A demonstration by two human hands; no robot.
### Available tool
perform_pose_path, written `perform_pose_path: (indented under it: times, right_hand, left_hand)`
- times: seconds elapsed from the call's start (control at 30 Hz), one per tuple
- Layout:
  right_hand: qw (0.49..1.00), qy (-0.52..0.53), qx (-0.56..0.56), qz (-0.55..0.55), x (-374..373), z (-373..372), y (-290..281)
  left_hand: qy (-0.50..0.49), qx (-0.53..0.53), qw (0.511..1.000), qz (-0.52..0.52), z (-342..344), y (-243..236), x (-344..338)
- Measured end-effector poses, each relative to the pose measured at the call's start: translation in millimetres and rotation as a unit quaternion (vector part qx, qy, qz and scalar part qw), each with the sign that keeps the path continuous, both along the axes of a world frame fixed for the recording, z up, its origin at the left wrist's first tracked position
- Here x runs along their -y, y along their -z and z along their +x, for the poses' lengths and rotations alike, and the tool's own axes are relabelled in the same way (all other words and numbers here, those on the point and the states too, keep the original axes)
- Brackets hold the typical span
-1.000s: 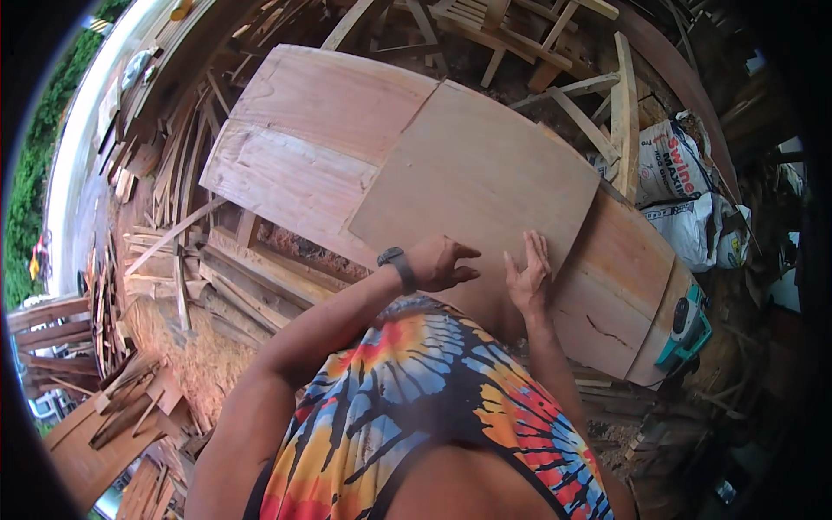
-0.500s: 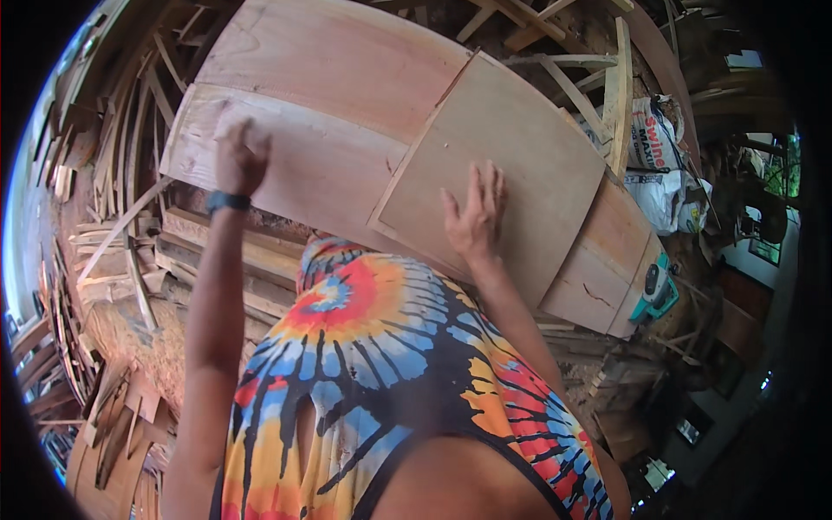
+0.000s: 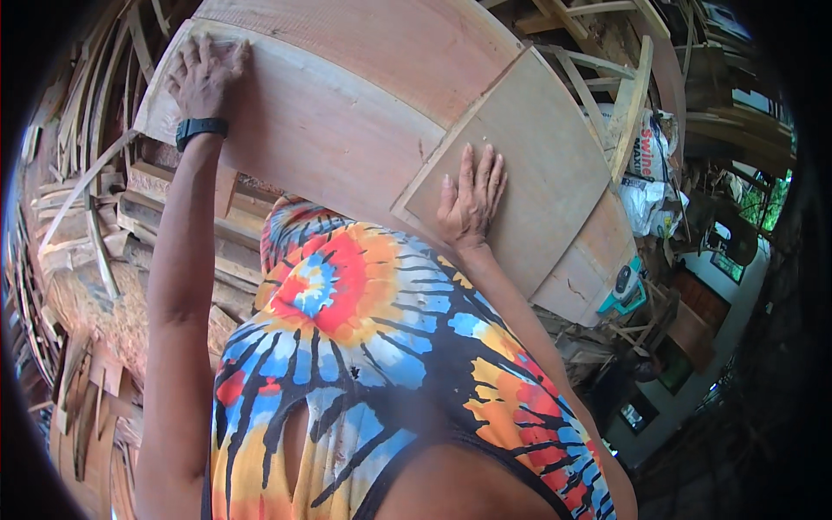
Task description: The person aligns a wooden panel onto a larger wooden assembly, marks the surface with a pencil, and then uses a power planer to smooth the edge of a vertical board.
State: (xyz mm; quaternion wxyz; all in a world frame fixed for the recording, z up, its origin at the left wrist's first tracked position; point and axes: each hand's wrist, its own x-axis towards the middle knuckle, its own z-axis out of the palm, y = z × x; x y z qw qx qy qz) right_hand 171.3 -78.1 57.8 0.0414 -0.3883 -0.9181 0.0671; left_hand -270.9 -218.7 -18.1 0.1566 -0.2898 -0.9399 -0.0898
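My left hand (image 3: 206, 76) rests palm down, fingers spread, near the left end of a pale wooden panel (image 3: 321, 113). A dark watch (image 3: 201, 132) is on that wrist. A smaller plywood sheet (image 3: 546, 156) overlaps the panel on the right. My right hand (image 3: 472, 195) lies flat upon this sheet, close to its left edge, fingers stretched out. Neither hand grips anything. A teal handheld power tool (image 3: 622, 286), perhaps a sander, sits at the right end of the panels.
Long wood strips (image 3: 100, 95) are heaped at the left. Stacked lumber (image 3: 165, 208) lies below the panel's near edge. A white printed sack (image 3: 646, 173) stands at the right, beside an upright plank (image 3: 631, 108). More scrap wood surrounds the work.
My left hand has come down from a blurred, raised-looking pose onto the panel, farther left and away from me. My right hand stays on the sheet. The whole view has shifted.
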Motion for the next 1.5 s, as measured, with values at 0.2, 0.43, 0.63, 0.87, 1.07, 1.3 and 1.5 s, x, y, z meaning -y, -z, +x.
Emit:
perform_pose_path:
  times: [0.2, 0.43, 0.63, 0.87, 1.07, 1.3, 1.5]
  right_hand:
    - [1.0, -0.007, 0.01, 0.008, 0.6, -0.2, -1.2]
    - [1.0, -0.009, 0.009, 0.008, 0.8, 0.8, -1.8]
    - [1.0, -0.002, 0.016, 0.01, -3.6, 0.1, -6.2]
    - [0.976, -0.103, 0.093, 0.17, -4.7, 17.6, 3.8]
    - [0.98, -0.039, -0.023, 0.194, 16.5, -2.1, -24.6]
    - [0.993, -0.02, -0.007, 0.12, 16.7, -14.6, -37.6]
    - [0.994, 0.001, 0.052, 0.094, 22.4, -11.1, -46.5]
  left_hand:
    - [-0.009, -0.017, 0.999, -0.031, 10.1, -13.5, -3.6]
    - [-0.008, 0.001, 1.0, -0.022, 8.5, -9.8, -4.6]
    - [-0.006, 0.002, 1.0, -0.03, 10.2, -9.6, -7.0]
    - [0.045, 0.008, 0.999, -0.028, 31.6, -20.1, -8.7]
    - [0.005, 0.126, 0.991, 0.052, 30.7, -28.2, -2.2]
    - [0.0, 0.195, 0.981, -0.002, 24.4, -56.7, -5.2]
    - [-0.013, 0.258, 0.966, -0.017, 28.2, -78.3, 0.3]
